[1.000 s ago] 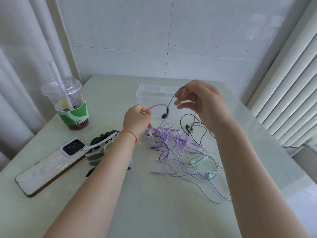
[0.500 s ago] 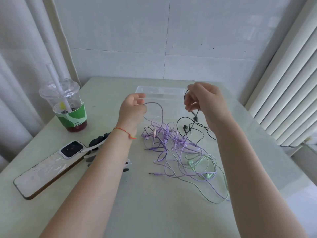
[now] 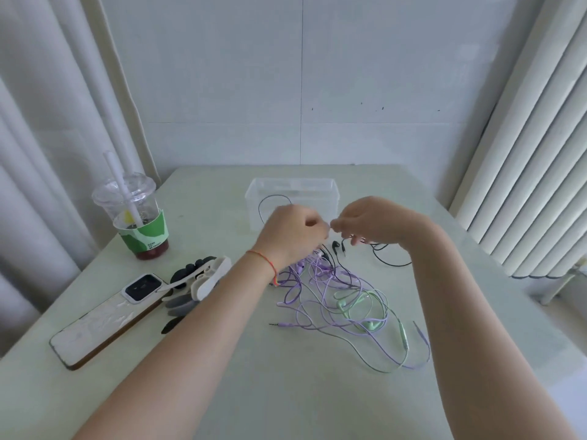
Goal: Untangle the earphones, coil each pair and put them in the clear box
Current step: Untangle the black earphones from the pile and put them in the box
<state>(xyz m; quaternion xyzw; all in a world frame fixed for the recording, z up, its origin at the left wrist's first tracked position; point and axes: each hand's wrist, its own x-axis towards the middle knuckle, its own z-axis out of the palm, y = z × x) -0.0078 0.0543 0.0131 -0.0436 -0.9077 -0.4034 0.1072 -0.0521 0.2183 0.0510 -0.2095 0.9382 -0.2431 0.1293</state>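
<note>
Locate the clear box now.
Head view: the clear box sits at the table's far centre, just behind both hands, right of the drink cup.

The left hand [image 3: 293, 231] and right hand [image 3: 373, 222], held apart a moment earlier, are being brought together until the fingertips nearly touch, just in front of the clear box [image 3: 292, 198] near the table's far edge; the black earphone cable [image 3: 270, 201] is being looped up against the box's front wall
</note>
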